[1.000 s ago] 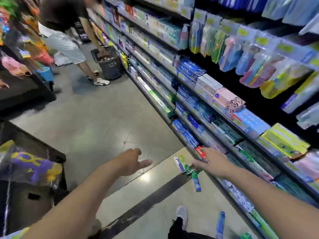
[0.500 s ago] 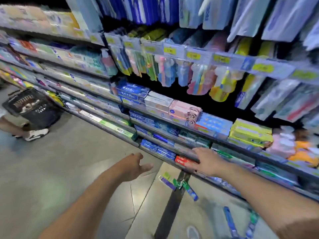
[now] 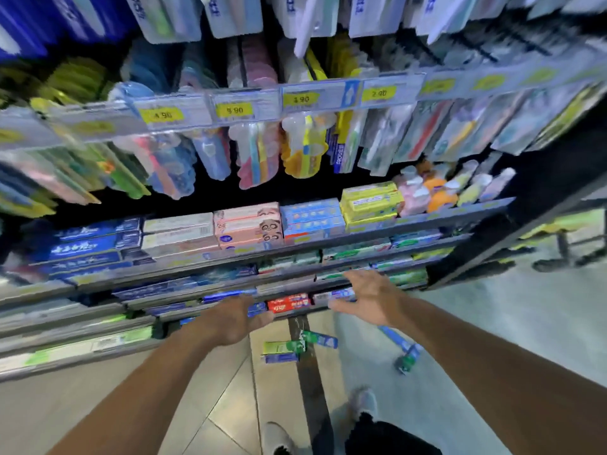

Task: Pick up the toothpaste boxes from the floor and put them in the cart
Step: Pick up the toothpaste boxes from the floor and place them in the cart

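Note:
Several toothpaste boxes lie on the floor in front of the shelves: a green one stacked on a blue one, a green-and-blue one across a dark floor strip, and a long blue one with a green box at its end. My left hand hovers empty, fingers relaxed, above and left of the stack. My right hand is spread, fingers straight, in front of the lowest shelves, holding nothing. The cart is out of view.
Shelving full of toothpaste boxes and hanging toothbrushes fills the view ahead. A red box sits on the bottom shelf between my hands. My shoes stand on the tiled floor below. The shelf unit ends at the right.
The view has swung from the aisle to face the shelves head-on. Both hands have stayed outstretched and empty; the floor boxes now lie between and below them.

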Demonstrator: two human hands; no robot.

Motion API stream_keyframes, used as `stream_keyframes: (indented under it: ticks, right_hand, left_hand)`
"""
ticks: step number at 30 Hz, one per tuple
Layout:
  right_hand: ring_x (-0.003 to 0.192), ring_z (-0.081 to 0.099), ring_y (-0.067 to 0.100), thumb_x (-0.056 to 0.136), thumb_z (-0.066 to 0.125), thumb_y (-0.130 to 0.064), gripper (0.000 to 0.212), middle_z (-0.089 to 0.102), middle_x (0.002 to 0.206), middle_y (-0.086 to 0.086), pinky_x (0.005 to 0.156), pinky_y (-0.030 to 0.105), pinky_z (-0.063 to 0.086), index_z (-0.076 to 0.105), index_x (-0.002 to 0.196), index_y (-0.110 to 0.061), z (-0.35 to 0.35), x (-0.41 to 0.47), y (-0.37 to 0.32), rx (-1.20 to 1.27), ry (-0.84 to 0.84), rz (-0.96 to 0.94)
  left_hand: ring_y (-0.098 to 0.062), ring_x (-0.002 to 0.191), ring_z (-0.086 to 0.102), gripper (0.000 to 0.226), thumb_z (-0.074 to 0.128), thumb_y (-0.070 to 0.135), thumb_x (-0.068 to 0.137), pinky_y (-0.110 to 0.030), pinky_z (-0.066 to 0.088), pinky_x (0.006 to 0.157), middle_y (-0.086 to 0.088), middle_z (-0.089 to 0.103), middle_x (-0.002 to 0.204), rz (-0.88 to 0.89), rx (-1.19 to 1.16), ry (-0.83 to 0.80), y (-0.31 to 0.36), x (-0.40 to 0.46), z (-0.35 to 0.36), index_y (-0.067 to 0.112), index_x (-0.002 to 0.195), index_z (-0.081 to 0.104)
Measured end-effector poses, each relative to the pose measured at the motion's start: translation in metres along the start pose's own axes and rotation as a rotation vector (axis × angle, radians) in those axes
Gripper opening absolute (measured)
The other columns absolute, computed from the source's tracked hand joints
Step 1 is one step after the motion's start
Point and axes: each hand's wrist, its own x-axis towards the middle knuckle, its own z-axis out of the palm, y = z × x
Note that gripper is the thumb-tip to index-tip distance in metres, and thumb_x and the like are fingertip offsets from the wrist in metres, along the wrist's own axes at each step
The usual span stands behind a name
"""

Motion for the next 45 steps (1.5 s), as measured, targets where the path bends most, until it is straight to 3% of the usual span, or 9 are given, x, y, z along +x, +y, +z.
stream_keyframes:
  ticks: [5, 10, 19, 22, 26, 32, 37, 40, 45]
  right_hand:
    - [0.144, 0.032, 0.025, 0.088, 0.049, -0.069, 0.09, 0.033, 0.157, 0.009, 0.116, 0.037, 0.03, 0.025, 0.154, -0.013, 0.029, 0.022, 0.01, 0.064, 0.006, 0.011]
    - [0.141, 0.037, 0.026, 0.087, 0.047, -0.071, 0.09, 0.037, 0.155, 0.01, 0.114, 0.037, 0.033, 0.028, 0.153, -0.012, 0.09, 0.087, 0.032, 0.062, -0.119, 0.042]
    - [0.117, 0.056, 0.03, 0.083, 0.062, -0.064, 0.07, 0.059, 0.128, 0.013, 0.096, 0.038, 0.047, 0.053, 0.13, -0.013, 0.287, 0.236, 0.092, 0.098, -0.107, 0.143]
    - [0.109, 0.059, 0.03, 0.083, 0.065, -0.061, 0.065, 0.061, 0.12, 0.012, 0.089, 0.037, 0.05, 0.054, 0.125, -0.012, 0.359, 0.297, 0.106, 0.085, -0.071, 0.17]
    - [0.11, 0.059, 0.03, 0.081, 0.069, -0.056, 0.058, 0.06, 0.118, 0.01, 0.087, 0.035, 0.048, 0.055, 0.118, -0.014, 0.452, 0.373, 0.125, 0.084, -0.017, 0.207]
    - [0.112, 0.057, 0.031, 0.08, 0.074, -0.047, 0.062, 0.057, 0.121, 0.013, 0.093, 0.039, 0.049, 0.052, 0.125, -0.011, 0.558, 0.475, 0.147, 0.054, 0.058, 0.233]
    - [0.118, 0.053, 0.027, 0.077, 0.075, -0.045, 0.073, 0.053, 0.131, 0.009, 0.097, 0.038, 0.044, 0.045, 0.137, -0.016, 0.598, 0.516, 0.16, -0.11, 0.085, 0.208]
    - [0.117, 0.054, 0.028, 0.078, 0.074, -0.046, 0.075, 0.053, 0.131, 0.009, 0.097, 0.039, 0.044, 0.041, 0.138, -0.015, 0.611, 0.523, 0.162, -0.177, 0.046, 0.22]
    - [0.101, 0.063, 0.027, 0.084, 0.068, -0.028, 0.048, 0.062, 0.114, 0.007, 0.074, 0.035, 0.05, 0.046, 0.125, -0.014, 0.636, 0.512, 0.152, -0.141, 0.027, 0.322]
  left_hand:
    - [-0.024, 0.149, 0.023, 0.089, 0.037, 0.072, 0.088, -0.034, 0.022, 0.119, -0.005, 0.018, 0.164, 0.041, 0.0, -0.075, -0.006, 0.041, 0.015, 0.017, 0.156, 0.021]
    - [-0.021, 0.141, 0.037, 0.081, 0.039, 0.072, 0.088, -0.03, 0.031, 0.111, -0.002, 0.034, 0.158, -0.005, -0.037, -0.127, -0.031, 0.107, 0.064, 0.021, 0.151, 0.035]
    - [-0.02, 0.121, 0.053, 0.06, 0.053, 0.06, 0.092, -0.026, 0.041, 0.094, -0.006, 0.055, 0.134, -0.068, 0.027, -0.113, -0.116, 0.273, 0.212, 0.018, 0.134, 0.047]
    - [-0.02, 0.111, 0.057, 0.054, 0.056, 0.06, 0.09, -0.031, 0.047, 0.092, -0.005, 0.057, 0.121, -0.048, 0.073, -0.1, -0.158, 0.342, 0.276, 0.019, 0.126, 0.049]
    - [-0.021, 0.119, 0.053, 0.065, 0.055, 0.062, 0.09, -0.032, 0.045, 0.098, -0.002, 0.053, 0.132, 0.027, 0.246, -0.067, -0.21, 0.435, 0.354, 0.02, 0.138, 0.043]
    - [-0.022, 0.132, 0.045, 0.069, 0.052, 0.06, 0.091, -0.033, 0.041, 0.105, -0.003, 0.046, 0.143, 0.142, 0.457, 0.005, -0.26, 0.551, 0.438, 0.02, 0.146, 0.039]
    - [-0.027, 0.134, 0.04, 0.074, 0.056, 0.05, 0.091, -0.037, 0.04, 0.107, -0.009, 0.036, 0.152, 0.206, 0.492, 0.02, -0.275, 0.588, 0.477, 0.014, 0.149, 0.029]
    - [-0.028, 0.128, 0.048, 0.067, 0.059, 0.038, 0.09, -0.033, 0.043, 0.102, -0.01, 0.039, 0.149, 0.236, 0.474, 0.071, -0.276, 0.589, 0.488, 0.014, 0.146, 0.031]
    - [-0.03, 0.111, 0.06, 0.063, 0.054, 0.028, 0.095, -0.038, 0.051, 0.087, -0.012, 0.057, 0.13, 0.206, 0.47, 0.068, -0.273, 0.58, 0.505, 0.011, 0.148, 0.023]
